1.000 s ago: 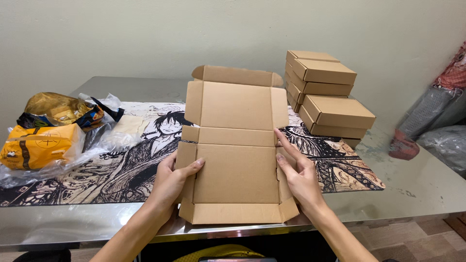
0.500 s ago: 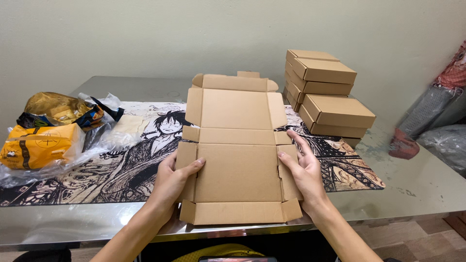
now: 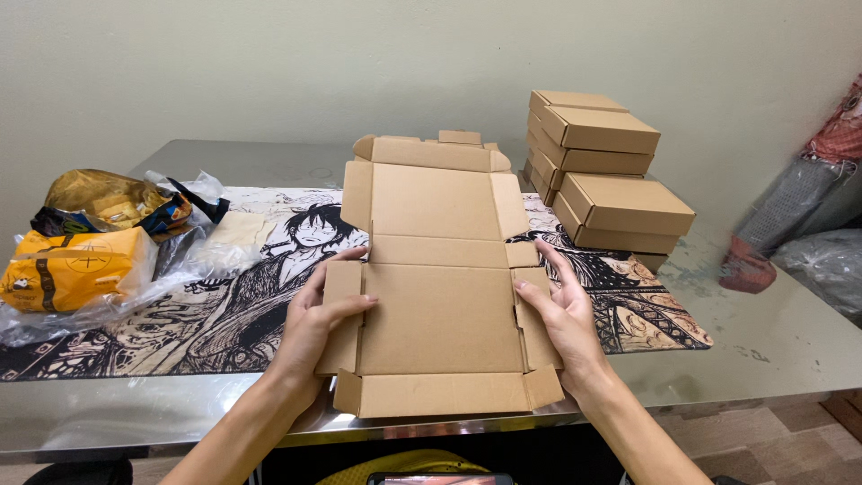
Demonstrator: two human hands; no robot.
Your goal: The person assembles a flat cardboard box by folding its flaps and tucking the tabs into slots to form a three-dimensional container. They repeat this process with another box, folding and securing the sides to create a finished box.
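a: head view first. what's on the table [image 3: 772,346]?
b: one flat brown cardboard box blank [image 3: 437,278], unfolded, on a printed black-and-cream mat [image 3: 224,314] at the near edge. its long axis runs away from the person, lid flap farthest.
a: and the hands?
b: left hand [image 3: 316,328] has its grip on the blank's left side flap, thumb on top. right hand [image 3: 558,316] grips the right side flap.
a: packages?
b: four closed brown boxes [image 3: 603,171] stacked behind on the right; one yellow packet [image 3: 72,269] in clear plastic at far left.
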